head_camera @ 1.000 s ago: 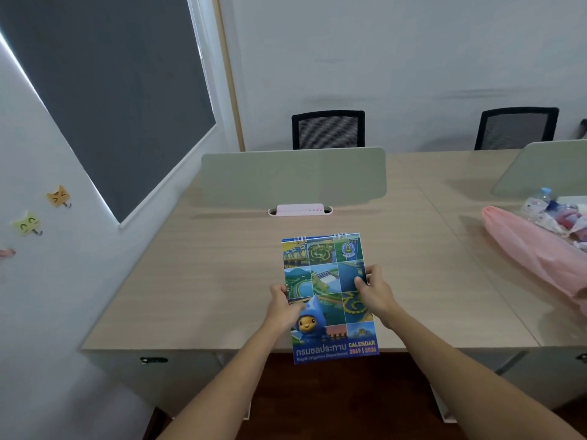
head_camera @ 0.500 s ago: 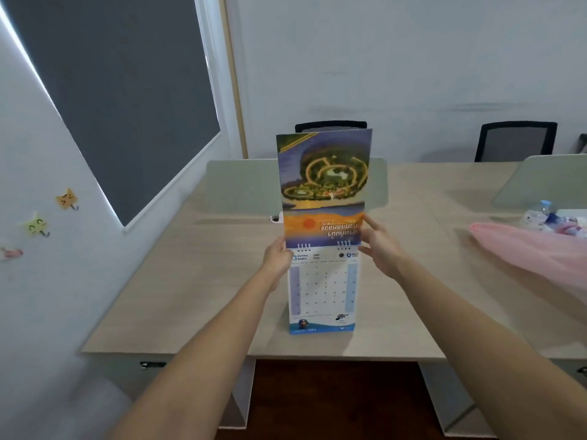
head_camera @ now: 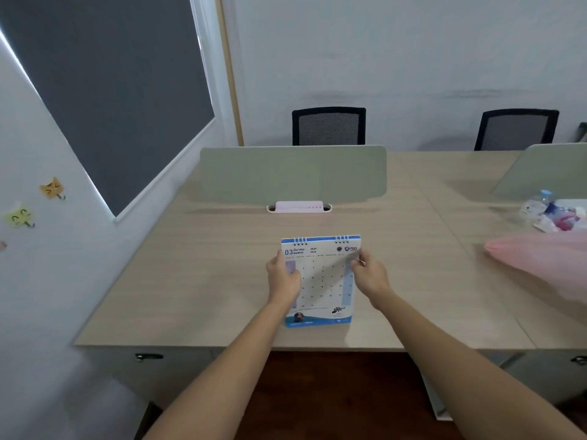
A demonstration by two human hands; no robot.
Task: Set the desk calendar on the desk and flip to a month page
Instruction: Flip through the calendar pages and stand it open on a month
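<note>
wooden desk [head_camera: 197,281], calendar [head_camera: 320,281] (March), pink bag [head_camera: 540,262]

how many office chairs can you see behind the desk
2. One chair stands behind the green divider panel, straight across from the calendar. The other chair is further right, behind the second panel. More may sit beyond the right frame edge.

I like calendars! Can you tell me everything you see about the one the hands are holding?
The desk calendar is a white paper page with a blue strip and wire binding on top, showing 03 March and a grid of dates, with blue artwork along the bottom. It stands tilted near the front edge of the wooden desk. The left hand grips its left side; the right hand pinches its upper right edge.
</note>
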